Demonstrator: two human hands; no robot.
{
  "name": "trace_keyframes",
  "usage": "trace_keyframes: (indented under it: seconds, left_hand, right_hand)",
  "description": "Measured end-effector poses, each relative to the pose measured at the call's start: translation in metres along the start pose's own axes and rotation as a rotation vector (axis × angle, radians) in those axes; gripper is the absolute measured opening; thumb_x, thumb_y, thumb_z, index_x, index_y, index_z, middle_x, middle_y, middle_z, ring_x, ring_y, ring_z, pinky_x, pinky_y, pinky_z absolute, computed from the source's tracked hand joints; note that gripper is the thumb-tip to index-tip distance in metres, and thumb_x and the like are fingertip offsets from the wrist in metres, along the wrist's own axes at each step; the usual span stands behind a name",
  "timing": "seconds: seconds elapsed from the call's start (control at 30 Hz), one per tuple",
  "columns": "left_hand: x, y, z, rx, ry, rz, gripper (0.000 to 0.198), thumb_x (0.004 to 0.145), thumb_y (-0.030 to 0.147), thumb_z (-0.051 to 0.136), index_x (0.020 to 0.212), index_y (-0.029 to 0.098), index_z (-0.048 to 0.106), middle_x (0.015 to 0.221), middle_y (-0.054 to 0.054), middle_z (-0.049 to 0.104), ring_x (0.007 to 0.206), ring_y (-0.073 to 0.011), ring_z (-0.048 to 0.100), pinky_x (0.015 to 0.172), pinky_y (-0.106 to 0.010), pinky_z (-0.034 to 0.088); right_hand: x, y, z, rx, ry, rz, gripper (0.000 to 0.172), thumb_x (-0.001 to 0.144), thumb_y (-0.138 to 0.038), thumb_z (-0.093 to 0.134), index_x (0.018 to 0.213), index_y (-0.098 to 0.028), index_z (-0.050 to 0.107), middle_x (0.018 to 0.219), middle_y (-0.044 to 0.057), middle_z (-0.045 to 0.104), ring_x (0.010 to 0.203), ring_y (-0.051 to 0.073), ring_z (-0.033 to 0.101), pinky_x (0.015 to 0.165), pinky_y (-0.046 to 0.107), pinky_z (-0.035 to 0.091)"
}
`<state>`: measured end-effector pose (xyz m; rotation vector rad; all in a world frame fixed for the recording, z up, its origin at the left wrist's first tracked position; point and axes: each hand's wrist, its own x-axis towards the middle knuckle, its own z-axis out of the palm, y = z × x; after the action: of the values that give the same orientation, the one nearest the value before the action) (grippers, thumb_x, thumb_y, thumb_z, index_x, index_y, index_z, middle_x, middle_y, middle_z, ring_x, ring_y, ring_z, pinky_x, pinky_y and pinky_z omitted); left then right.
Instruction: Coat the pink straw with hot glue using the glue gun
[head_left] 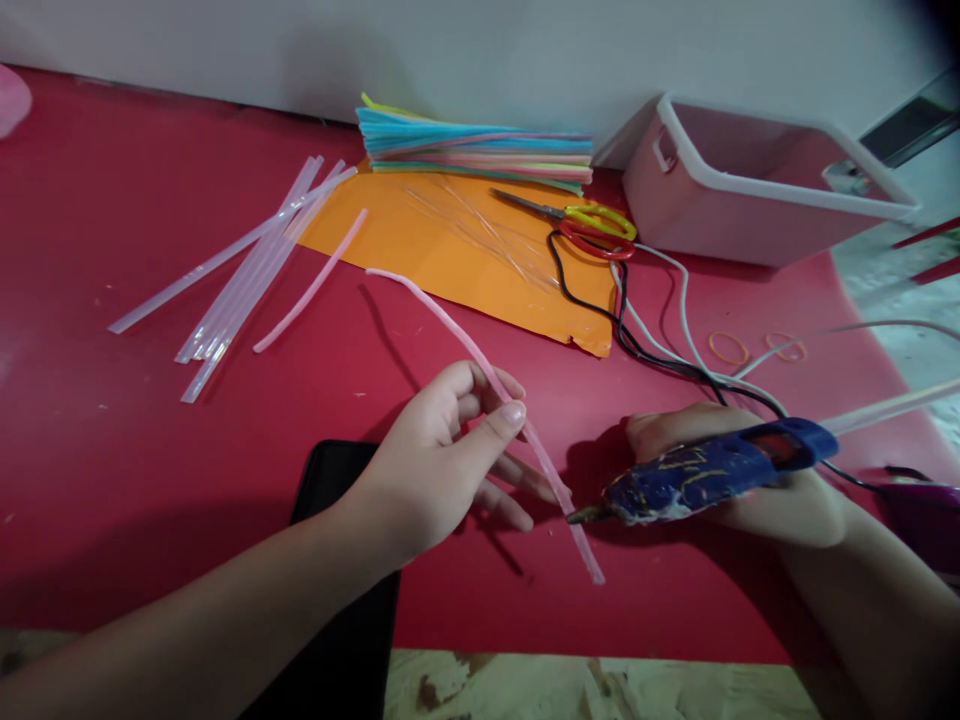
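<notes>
My left hand [457, 450] pinches a pink pipe cleaner [450, 322] between thumb and fingers, its long end slanting up and left. In my right hand [780, 505] is a dark blue hot glue gun [690, 478], smeared with dried glue. Its metal nozzle touches or nearly touches the pipe cleaner's lower part, near the bottom end. A clear glue stick [892, 405] sticks out of the gun's back. Another short pink pipe cleaner [311, 285] lies on the red table, left of the one I hold.
Several clear glue sticks [247, 270] lie at the left. Behind are an orange sheet [465, 265], a bundle of coloured pipe cleaners [480, 150], scissors [570, 215] and a pink bin [705, 215]. Cords [652, 345] and rubber bands [727, 348] lie right; a black flat object [337, 620] is beneath my left arm.
</notes>
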<state>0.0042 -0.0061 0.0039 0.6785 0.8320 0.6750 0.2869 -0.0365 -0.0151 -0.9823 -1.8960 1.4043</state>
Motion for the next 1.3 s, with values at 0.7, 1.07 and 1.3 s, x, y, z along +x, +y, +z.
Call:
trace_keyframes:
  seconds: [0.7, 1.07, 1.3]
  left_hand:
    - [-0.0001, 0.0022, 0.0029, 0.062, 0.007, -0.058, 0.014, 0.097, 0.018, 0.062, 0.094, 0.02, 0.049, 0.081, 0.006, 0.058, 0.053, -0.0134, 0.073, 0.04, -0.019, 0.058]
    - [-0.0002, 0.0041, 0.0034, 0.087, 0.017, -0.068, 0.012, 0.096, 0.018, 0.063, 0.095, 0.02, 0.051, 0.082, 0.005, 0.058, 0.054, -0.0139, 0.073, 0.041, -0.021, 0.059]
    - [-0.0006, 0.0032, 0.0032, 0.089, 0.006, -0.064, 0.011, 0.095, 0.018, 0.063, 0.094, 0.02, 0.052, 0.083, 0.005, 0.058, 0.054, -0.0133, 0.072, 0.041, -0.022, 0.059]
  right_hand:
    - [0.0063, -0.0052, 0.0031, 0.017, 0.003, 0.029, 0.039, 0.094, -0.053, 0.065, 0.079, -0.017, 0.069, 0.065, 0.004, 0.064, 0.057, 0.015, 0.056, 0.052, 0.028, 0.043]
    - [0.0032, -0.0033, 0.0011, 0.008, -0.011, 0.067, 0.037, 0.093, -0.055, 0.066, 0.083, -0.02, 0.072, 0.068, 0.005, 0.065, 0.06, 0.018, 0.057, 0.054, 0.032, 0.043]
    - [0.0025, -0.0032, 0.0009, 0.016, -0.006, 0.042, 0.035, 0.093, -0.053, 0.067, 0.084, -0.019, 0.073, 0.069, 0.006, 0.068, 0.06, 0.019, 0.059, 0.054, 0.032, 0.045]
